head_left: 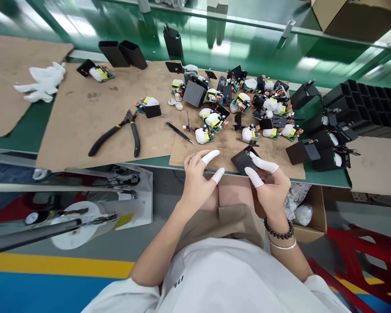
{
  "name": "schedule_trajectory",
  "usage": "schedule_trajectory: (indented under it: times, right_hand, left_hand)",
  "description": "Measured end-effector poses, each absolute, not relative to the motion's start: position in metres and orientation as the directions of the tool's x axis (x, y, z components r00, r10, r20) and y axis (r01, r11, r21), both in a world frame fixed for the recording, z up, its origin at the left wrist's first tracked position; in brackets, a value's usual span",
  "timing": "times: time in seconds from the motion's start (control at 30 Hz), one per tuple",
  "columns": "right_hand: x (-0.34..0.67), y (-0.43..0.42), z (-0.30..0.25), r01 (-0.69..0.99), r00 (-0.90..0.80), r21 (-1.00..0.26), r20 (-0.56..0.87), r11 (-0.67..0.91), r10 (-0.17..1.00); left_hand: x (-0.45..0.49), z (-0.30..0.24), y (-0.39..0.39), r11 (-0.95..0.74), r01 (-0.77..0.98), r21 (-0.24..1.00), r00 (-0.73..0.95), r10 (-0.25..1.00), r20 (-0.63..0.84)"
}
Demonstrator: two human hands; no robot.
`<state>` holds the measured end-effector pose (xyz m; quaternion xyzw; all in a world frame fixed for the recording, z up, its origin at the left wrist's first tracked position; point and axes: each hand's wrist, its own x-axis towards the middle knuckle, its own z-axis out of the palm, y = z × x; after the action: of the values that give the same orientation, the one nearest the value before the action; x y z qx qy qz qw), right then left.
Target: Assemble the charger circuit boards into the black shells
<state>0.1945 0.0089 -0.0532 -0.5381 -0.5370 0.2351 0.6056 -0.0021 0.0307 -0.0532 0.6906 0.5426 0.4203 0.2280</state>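
Observation:
My right hand point(271, 182), with white finger cots on thumb and forefinger, grips a small black plastic housing point(244, 159) at the table's front edge. My left hand point(198, 176), also wearing cots, hovers just left of it with fingers apart and nothing in it. Beyond both hands lies a heap of small circuit boards point(247, 106) with white and yellow parts, mixed with black covers, on a cardboard sheet point(150, 108).
Black pliers point(117, 132) and tweezers point(180, 132) lie left of the hands. Black housings point(326, 150) crowd the right side, and empty black cases point(124, 53) stand at the back. White gloves point(42, 84) lie far left. A cardboard box point(308, 215) sits under the table.

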Motion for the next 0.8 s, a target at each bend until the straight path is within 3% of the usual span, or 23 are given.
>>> schedule_trajectory:
  times: [0.1, 0.17, 0.23, 0.37, 0.53, 0.8]
  right_hand:
    - [0.185, 0.004, -0.051, -0.179, 0.372, -0.972, 0.079, 0.155, 0.925]
    - [0.18, 0.001, -0.047, -0.392, 0.205, -0.92, -0.091, -0.003, 0.974]
    - [0.176, -0.003, -0.042, -0.494, 0.011, -0.855, -0.189, -0.159, 0.982]
    - [0.173, -0.01, -0.03, -0.562, -0.08, -0.802, -0.191, -0.202, 0.978]
    - [0.168, -0.021, -0.012, -0.565, 0.071, -0.824, -0.101, -0.043, 0.992]
    - [0.16, -0.027, -0.009, -0.436, 0.22, -0.898, -0.043, 0.059, 0.975]
  left_hand:
    - [0.003, -0.045, 0.024, -0.435, 0.393, 0.81, 0.103, 0.896, 0.431]
    - [0.008, -0.039, 0.02, -0.538, 0.305, 0.786, 0.133, 0.841, 0.524]
    - [0.013, -0.033, 0.016, -0.602, 0.258, 0.756, 0.151, 0.798, 0.584]
    - [0.017, -0.029, 0.013, -0.579, 0.212, 0.788, 0.137, 0.815, 0.562]
    - [0.016, -0.03, 0.009, -0.491, 0.108, 0.865, 0.108, 0.87, 0.48]
    - [0.016, -0.026, 0.006, -0.602, 0.136, 0.787, 0.082, 0.798, 0.596]
